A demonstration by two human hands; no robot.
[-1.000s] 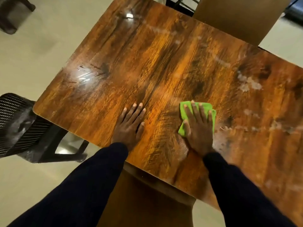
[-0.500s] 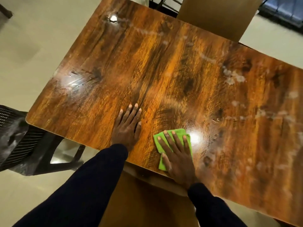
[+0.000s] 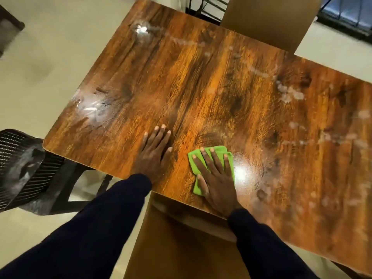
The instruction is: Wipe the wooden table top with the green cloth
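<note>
Green cloth (image 3: 225,153) lay flat on the wooden table top (image 3: 221,87), lower centre of frame, near the table's near edge. Right hand (image 3: 216,178) pressed on it, fingers straight and spread, cloth showing beyond fingertips. Left hand (image 3: 154,155) rested flat just left, fingers straight, holding nothing.

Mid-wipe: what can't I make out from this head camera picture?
Head view:
- Glossy brown wooden table top: right end cut off by the frame edge.
- Bright green cloth: middle hidden under the flat right hand.
- Surface under the left hand: hidden by it.
- White smears at right: blurred, wet or dry unclear.
</note>
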